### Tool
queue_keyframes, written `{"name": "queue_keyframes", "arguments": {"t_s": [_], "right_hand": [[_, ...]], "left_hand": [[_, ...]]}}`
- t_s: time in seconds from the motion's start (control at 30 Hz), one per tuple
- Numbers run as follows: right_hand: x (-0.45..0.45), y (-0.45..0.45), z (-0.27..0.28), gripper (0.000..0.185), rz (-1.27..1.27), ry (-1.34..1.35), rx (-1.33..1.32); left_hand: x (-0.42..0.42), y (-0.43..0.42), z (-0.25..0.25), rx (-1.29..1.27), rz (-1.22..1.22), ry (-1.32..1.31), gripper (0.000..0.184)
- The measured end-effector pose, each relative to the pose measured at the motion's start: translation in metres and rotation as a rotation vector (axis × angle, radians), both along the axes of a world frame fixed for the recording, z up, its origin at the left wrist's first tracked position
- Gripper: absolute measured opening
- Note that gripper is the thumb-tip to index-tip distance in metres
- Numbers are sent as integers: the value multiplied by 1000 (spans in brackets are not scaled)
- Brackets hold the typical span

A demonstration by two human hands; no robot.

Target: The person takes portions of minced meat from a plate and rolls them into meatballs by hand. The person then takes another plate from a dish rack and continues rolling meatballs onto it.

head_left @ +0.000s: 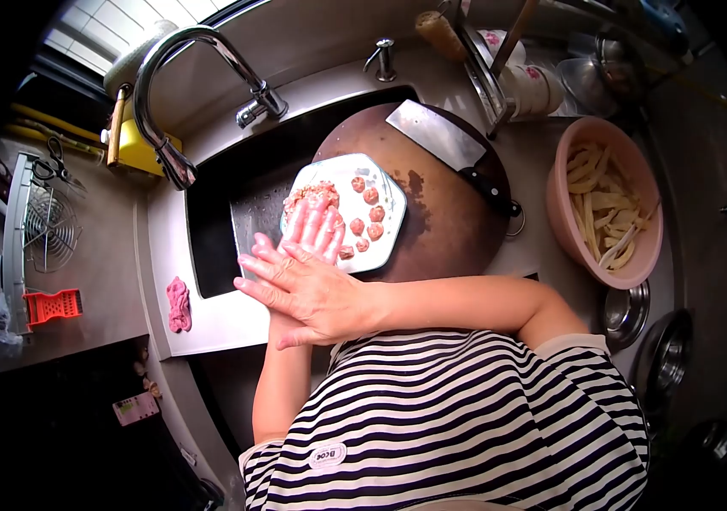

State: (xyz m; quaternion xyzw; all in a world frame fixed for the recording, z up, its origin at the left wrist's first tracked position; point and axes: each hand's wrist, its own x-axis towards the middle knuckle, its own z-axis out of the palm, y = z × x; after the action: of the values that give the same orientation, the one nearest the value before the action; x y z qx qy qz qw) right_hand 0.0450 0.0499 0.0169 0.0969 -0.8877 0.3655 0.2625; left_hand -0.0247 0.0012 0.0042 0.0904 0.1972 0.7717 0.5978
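Observation:
My left hand [314, 228] reaches over the near left part of a white plate [391, 204], its fingers stretched out and smeared with something pinkish. My right hand [319, 294] lies across the left palm, fingers spread; whatever may be between the palms is hidden. On the plate are a heap of minced meat [323, 191] and several small meatballs [371, 195]. The plate rests on a round wooden board [457, 230] over the sink. A cleaver [436, 134] lies at the board's far right, its black handle pointing right.
The metal faucet [178, 166] arches over the dark sink [214, 230]. A pink bowl [558, 196] of pale strips stands on the right. Left are a pink cloth [178, 305], red grater [53, 307] and scissors [59, 170]. A dish rack [483, 72] stands at the back.

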Motion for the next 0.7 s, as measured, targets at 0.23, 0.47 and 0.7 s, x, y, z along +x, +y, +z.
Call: {"name": "queue_keyframes", "arguments": {"t_s": [0.23,0.47,0.7], "right_hand": [[-12,52,-16,71,-324,-101,112],[1,13,-7,76,-101,-40,-5],[-2,53,-23,78,-320,-180,149]], "left_hand": [[11,0,15,-143,49,-181,65],[2,11,-8,181,-129,7,66],[-2,-3,17,-41,10,-197,69]]}}
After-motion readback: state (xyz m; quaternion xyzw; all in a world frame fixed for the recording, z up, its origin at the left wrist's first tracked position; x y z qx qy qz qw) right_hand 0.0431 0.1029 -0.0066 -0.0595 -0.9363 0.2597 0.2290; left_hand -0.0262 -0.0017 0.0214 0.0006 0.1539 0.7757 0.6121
